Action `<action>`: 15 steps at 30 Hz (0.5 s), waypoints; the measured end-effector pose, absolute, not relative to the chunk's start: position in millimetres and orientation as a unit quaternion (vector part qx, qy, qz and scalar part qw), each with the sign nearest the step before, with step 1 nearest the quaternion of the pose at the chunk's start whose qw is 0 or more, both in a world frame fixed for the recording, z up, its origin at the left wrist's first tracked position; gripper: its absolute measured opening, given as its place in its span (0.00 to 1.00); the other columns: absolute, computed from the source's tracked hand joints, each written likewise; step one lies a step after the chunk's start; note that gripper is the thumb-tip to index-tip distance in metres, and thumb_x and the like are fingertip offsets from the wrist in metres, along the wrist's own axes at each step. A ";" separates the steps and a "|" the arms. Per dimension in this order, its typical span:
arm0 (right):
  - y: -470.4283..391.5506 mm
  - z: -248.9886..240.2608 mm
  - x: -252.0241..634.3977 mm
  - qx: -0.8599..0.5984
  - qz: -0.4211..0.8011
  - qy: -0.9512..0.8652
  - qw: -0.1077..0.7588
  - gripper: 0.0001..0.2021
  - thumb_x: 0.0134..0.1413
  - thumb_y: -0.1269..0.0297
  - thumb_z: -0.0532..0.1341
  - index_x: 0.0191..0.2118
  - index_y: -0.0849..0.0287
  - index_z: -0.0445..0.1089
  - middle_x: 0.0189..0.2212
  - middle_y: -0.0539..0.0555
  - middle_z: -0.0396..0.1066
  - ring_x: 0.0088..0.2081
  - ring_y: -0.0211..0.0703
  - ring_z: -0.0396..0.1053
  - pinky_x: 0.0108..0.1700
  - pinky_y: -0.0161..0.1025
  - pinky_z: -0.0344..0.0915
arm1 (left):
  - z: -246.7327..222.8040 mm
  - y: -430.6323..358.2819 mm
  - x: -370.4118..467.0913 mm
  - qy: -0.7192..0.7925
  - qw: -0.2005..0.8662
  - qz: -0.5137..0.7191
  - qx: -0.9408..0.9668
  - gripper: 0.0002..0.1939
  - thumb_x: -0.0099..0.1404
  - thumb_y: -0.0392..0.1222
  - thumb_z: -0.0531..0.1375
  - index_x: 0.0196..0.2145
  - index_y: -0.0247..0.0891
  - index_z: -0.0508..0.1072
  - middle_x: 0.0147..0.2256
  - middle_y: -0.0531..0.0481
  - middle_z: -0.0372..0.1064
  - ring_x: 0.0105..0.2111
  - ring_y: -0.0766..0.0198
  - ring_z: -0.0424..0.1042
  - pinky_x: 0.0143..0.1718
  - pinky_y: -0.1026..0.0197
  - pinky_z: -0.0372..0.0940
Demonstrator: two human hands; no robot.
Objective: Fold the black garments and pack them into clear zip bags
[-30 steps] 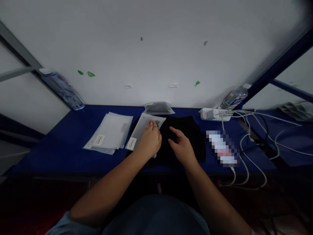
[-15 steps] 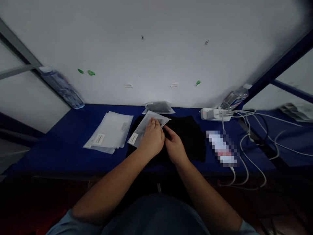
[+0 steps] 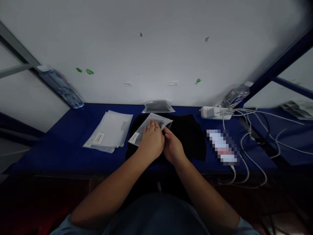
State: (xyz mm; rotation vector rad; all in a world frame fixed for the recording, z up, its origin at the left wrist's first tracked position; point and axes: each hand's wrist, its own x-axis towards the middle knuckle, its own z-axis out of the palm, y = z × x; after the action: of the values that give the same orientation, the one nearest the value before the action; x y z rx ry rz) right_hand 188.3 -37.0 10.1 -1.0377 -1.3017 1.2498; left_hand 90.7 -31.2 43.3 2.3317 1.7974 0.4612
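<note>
A frosted plastic bag [image 3: 138,133] with a white label lies tilted over a black cloth [image 3: 192,137] on the blue table. My left hand [image 3: 152,138] rests on top of this bag, its fingers stretched out and close together. At the bag's right edge, by its opening, is my right hand [image 3: 173,145], thumb up against the edge; its other fingers are largely hidden. Something dark shows inside the bag near the opening. To the left lies a stack of similar frosted bags [image 3: 112,129].
Against the wall lies a filled frosted bag [image 3: 158,106]. A power strip [image 3: 215,113] with white cables, a blurred-out phone [image 3: 222,147] and a bottle [image 3: 236,95] are on the right. A large bottle [image 3: 61,86] leans at the left.
The bag under my left hand has shifted slightly right, and its right edge stands a little more open. My right hand has turned and moved slightly left at that edge.
</note>
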 end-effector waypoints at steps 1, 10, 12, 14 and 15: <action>-36.1 16.1 184.7 -0.420 0.550 -0.512 0.510 0.31 0.66 0.56 0.39 0.67 0.58 0.62 0.56 0.57 0.75 0.62 0.48 0.67 0.64 0.50 0.63 | 45.7 -31.6 92.8 0.603 0.081 0.157 0.778 0.29 0.72 0.38 0.45 0.67 0.21 0.55 0.69 0.25 0.49 0.71 0.44 0.47 0.68 0.40 0.51; -24.3 28.4 178.8 -0.416 0.588 -0.483 0.497 0.34 0.69 0.52 0.34 0.61 0.58 0.70 0.45 0.57 0.80 0.61 0.50 0.68 0.65 0.52 0.60 | 58.2 -35.7 103.9 0.645 0.068 0.106 0.754 0.29 0.72 0.39 0.48 0.66 0.20 0.57 0.69 0.26 0.49 0.71 0.43 0.45 0.70 0.43 0.46; -27.6 26.5 184.0 -0.418 0.595 -0.465 0.505 0.32 0.69 0.52 0.36 0.60 0.58 0.71 0.46 0.58 0.79 0.60 0.51 0.69 0.65 0.53 0.60 | 51.9 -36.2 99.8 0.635 0.063 0.113 0.761 0.31 0.73 0.44 0.50 0.67 0.22 0.57 0.69 0.26 0.49 0.71 0.41 0.47 0.69 0.40 0.49; -34.2 25.8 193.2 -0.419 0.610 -0.454 0.496 0.31 0.68 0.52 0.38 0.60 0.58 0.70 0.50 0.58 0.78 0.59 0.53 0.69 0.63 0.55 0.62 | 45.4 -36.1 92.2 0.621 0.060 0.114 0.773 0.34 0.73 0.50 0.50 0.67 0.21 0.56 0.69 0.25 0.49 0.70 0.40 0.48 0.68 0.38 0.49; -38.3 25.6 199.2 -0.421 0.619 -0.451 0.486 0.31 0.68 0.52 0.38 0.61 0.57 0.69 0.53 0.58 0.76 0.58 0.53 0.70 0.61 0.55 0.64 | 42.7 -35.8 87.1 0.611 0.059 0.113 0.782 0.35 0.74 0.52 0.50 0.67 0.21 0.56 0.69 0.24 0.48 0.70 0.39 0.48 0.68 0.39 0.49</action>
State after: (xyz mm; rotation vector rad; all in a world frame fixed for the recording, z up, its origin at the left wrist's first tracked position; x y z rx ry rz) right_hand 199.2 -38.3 25.6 -1.0251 -1.0966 1.5048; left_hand 87.1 -35.8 42.7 2.3668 1.8487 0.3433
